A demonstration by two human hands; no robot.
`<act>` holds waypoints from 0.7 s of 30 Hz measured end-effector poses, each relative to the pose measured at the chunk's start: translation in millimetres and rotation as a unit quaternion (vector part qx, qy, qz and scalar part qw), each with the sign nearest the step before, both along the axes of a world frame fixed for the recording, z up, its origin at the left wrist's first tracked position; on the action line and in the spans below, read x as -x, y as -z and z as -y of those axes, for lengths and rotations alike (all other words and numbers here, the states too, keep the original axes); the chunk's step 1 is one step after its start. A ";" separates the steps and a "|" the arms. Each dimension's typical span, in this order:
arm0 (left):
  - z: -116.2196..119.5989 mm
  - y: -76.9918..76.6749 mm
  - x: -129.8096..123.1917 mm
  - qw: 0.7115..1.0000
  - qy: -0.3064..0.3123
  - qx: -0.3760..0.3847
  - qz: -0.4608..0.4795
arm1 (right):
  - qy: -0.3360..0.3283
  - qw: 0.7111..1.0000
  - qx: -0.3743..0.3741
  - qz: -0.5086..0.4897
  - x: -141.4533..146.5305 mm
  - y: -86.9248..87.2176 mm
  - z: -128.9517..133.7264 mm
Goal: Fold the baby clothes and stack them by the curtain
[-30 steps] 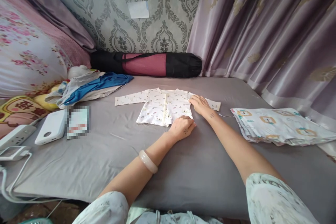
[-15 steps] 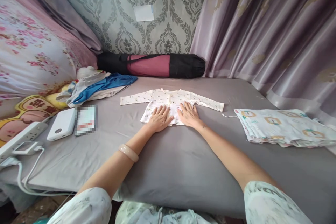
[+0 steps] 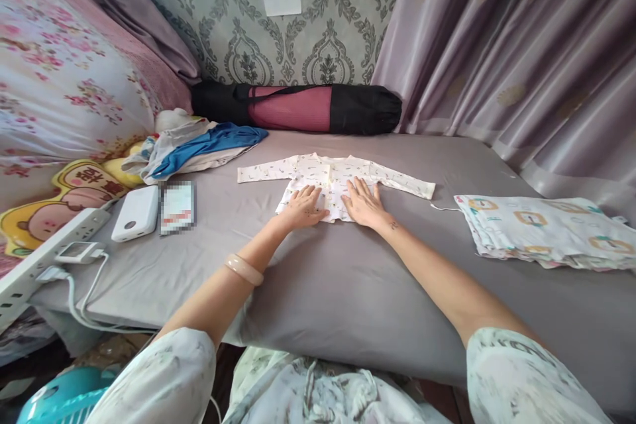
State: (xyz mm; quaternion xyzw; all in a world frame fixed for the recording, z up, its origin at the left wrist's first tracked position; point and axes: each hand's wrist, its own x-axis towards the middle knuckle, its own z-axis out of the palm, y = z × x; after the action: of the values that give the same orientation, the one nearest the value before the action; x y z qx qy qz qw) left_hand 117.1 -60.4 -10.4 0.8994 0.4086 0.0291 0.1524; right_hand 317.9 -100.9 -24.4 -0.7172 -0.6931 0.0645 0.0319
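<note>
Gray sheet (image 3: pixel 338 291): lies under the small printed shirt (image 3: pixel 322 171), the landmark for all places, and extends to its near side.
Pale bangle (image 3: pixel 243 269): encircles the left forearm (image 3: pixel 206 305), on the near side of the shirt.
White power strip (image 3: pixel 50 262): runs slantwise, well left of the shirt.
Folded printed cloth (image 3: pixel 536 225): lies right of the shirt, apart from its right cuff.
White power bank (image 3: pixel 136 213): lies left of the shirt and slightly nearer.
Left hand (image 3: pixel 302 207): rests palm down, fingers extended, on the shirt's lower left front; grips nothing visible.
Right hand (image 3: pixel 366 204): rests flat, fingers spread, on the lower right front; grips nothing visible.
Shirt from hands: lies beneath both and beyond their fingertips; is touched by both, with neither clearly nearer.
Shirt direction: points neckline away, hem toward the wearer.
Shirt long axis: runs left to right, cuff to cuff, across the reach of the arms; dips slightly nearer at the right cuff.
Crumpled blue-and-white clothes (image 3: pixel 213 144): lie beyond the shirt, to its left.
Rolled mat (image 3: pixel 291 108): lies crosswise beyond the shirt, roughly parallel to its long axis.
</note>
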 end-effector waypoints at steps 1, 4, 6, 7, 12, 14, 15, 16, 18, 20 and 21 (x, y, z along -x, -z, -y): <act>1.7 -1.8 1.5 1.000 -0.005 -0.013 0.002 | -0.013 1.000 -0.006 -0.005 5.9 -1.9 2.2; 7.4 -5.8 3.5 1.000 -0.020 -0.005 -0.009 | -0.047 0.998 -0.010 -0.036 25.2 -4.3 8.4; 9.2 -6.1 4.8 0.999 -0.025 0.015 -0.014 | -0.055 0.997 -0.001 -0.050 34.6 -2.6 11.1; 8.9 -5.3 6.0 0.999 -0.023 0.021 -0.009 | -0.056 0.997 0.002 -0.053 37.5 -1.2 11.8; -4.6 4.7 20.3 0.996 -0.023 -0.011 0.082 | -0.051 0.997 -0.008 -0.056 39.6 4.7 12.9; -13.4 8.3 30.0 0.989 -0.100 -0.054 0.097 | -0.050 0.997 -0.010 -0.057 39.0 5.8 12.6; -18.0 9.4 35.4 0.982 -0.152 -0.073 0.090 | -0.049 0.997 -0.009 -0.055 38.7 6.4 12.3; -22.5 10.0 40.9 0.973 -0.202 -0.083 0.078 | -0.049 0.997 -0.008 -0.053 38.4 7.0 11.8; -31.3 9.8 51.5 0.957 -0.276 -0.074 0.053 | -0.051 0.998 -0.004 -0.047 37.5 7.8 10.7; -40.2 8.6 60.2 0.948 -0.310 -0.051 0.045 | -0.052 0.998 0.005 -0.043 36.2 7.0 9.9; -44.7 7.9 63.4 0.947 -0.313 -0.045 0.045 | -0.052 0.998 0.011 -0.042 36.0 5.6 9.8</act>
State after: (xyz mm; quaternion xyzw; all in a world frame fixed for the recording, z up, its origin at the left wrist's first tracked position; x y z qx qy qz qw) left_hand 53.7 -15.7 -18.3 0.7297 0.6609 0.1340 0.1129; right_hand 281.8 -110.7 -30.0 -0.6773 -0.7266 0.1041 0.0499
